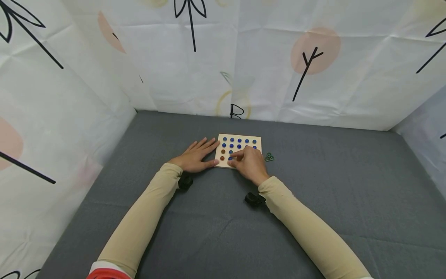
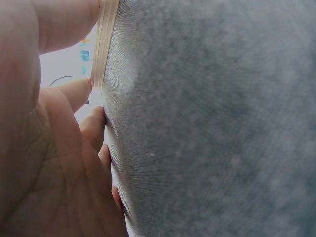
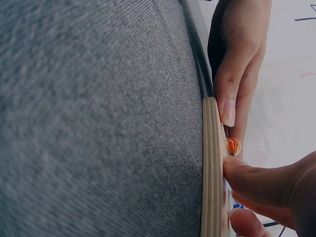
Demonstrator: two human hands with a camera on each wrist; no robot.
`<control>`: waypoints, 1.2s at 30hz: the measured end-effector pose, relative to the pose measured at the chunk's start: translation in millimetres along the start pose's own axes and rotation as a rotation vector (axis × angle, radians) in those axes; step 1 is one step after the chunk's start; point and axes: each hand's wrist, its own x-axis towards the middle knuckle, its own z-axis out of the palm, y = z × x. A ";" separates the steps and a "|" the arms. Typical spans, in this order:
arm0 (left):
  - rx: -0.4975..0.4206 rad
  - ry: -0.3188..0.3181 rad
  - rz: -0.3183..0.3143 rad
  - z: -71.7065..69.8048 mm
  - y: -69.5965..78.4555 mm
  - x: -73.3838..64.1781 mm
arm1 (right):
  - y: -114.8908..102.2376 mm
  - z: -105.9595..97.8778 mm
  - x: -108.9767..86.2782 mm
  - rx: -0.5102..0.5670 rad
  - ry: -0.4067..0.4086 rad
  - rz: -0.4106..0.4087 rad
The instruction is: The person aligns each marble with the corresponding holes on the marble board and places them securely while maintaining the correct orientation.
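Observation:
A pale wooden board (image 1: 235,143) with round hollows lies on the grey cloth. Blue marbles (image 1: 231,146) sit in its far rows, and two orange marbles (image 1: 223,151) are at its near left. My left hand (image 1: 196,158) lies flat with fingers spread, its thumb and index fingertip touching the board's left side. Over the near part of the board, my right hand (image 1: 251,164) has thumb and index finger on either side of a blue marble (image 1: 230,158), beside the nearest orange one (image 3: 233,146). That hand hides the board's near right part.
A few green marbles (image 1: 269,157) lie on the cloth just right of the board. The grey table surface (image 1: 216,224) meets white patterned cloth walls (image 1: 265,77) at the back and sides. Dark wrist cameras (image 1: 254,199) hang under both wrists.

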 end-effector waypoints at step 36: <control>0.009 0.010 0.002 -1.8 3.5 -2.7 | 57.4 -58.7 -20.6 0.023 0.110 -0.019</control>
